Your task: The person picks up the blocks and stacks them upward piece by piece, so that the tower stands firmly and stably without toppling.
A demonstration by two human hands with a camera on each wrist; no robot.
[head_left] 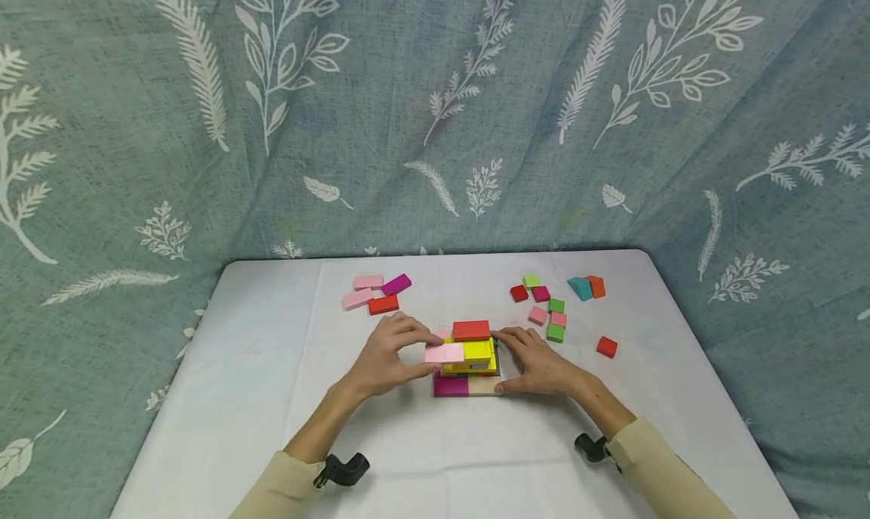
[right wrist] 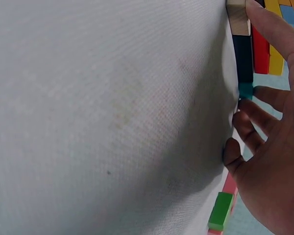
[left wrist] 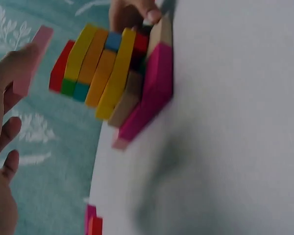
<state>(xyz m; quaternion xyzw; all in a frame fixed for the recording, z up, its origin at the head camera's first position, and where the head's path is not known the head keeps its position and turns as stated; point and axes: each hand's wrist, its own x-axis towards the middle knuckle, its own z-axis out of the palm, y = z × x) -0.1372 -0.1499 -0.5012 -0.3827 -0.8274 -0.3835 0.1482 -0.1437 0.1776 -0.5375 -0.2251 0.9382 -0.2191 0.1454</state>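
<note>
My left hand pinches a pink block between thumb and fingers. The block is in the air, apart from the layered stack in the left wrist view. The stack has a red block on top, with yellow blocks and orange blocks below. Its base includes a magenta block and a beige block. My right hand rests against the stack's right side, thumb at the beige block, fingers by a teal block. The stack's inside is mostly hidden.
On the white table, a magenta block lies with pink and red blocks at the back left. Several small cubes, including a green cube, are scattered right. Beyond them lie a teal wedge and a lone red cube.
</note>
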